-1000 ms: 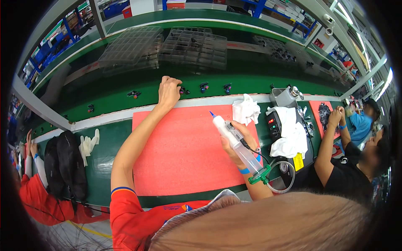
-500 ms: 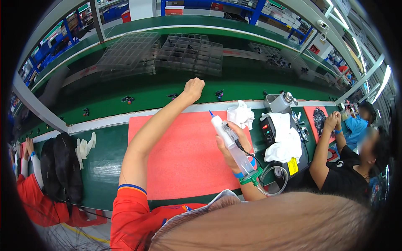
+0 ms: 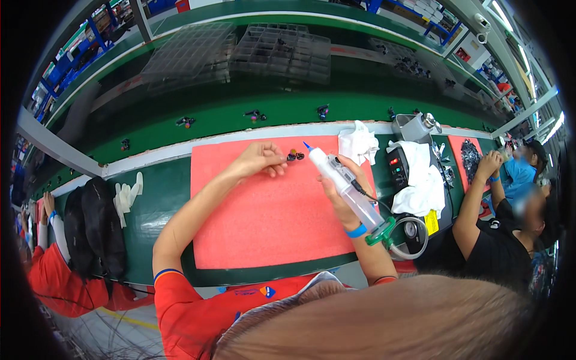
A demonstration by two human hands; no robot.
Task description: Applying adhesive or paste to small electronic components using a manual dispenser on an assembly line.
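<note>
Over the pink mat (image 3: pixel 270 228), my left hand (image 3: pixel 262 159) is closed in a pinch at one end of a small dark part (image 3: pixel 296 156) with an orange-red spot. My right hand (image 3: pixel 348 195) is wrapped round a large dispensing syringe (image 3: pixel 336 177), held at a slant. Its blue tip points up and left, close to the small part. A green cap fits the syringe's lower end, with a clear hose (image 3: pixel 417 249) running off it. My fingers partly hide the grey clip and black cable on the barrel.
Beyond the white ledge, a green conveyor carries several small dark parts (image 3: pixel 255 114) and clear compartment trays (image 3: pixel 282 54). Right of the mat are white cloths (image 3: pixel 358 143), a dispenser box (image 3: pixel 398 173) and a metal bottle (image 3: pixel 427 120). White gloves (image 3: pixel 127 198) and a black bag (image 3: pixel 96 231) lie left. Co-workers sit both sides.
My left hand has drawn back from the conveyor to the mat, where a small dark part now shows at its fingertips. The syringe stays in my right hand. The whole view has shifted slightly.
</note>
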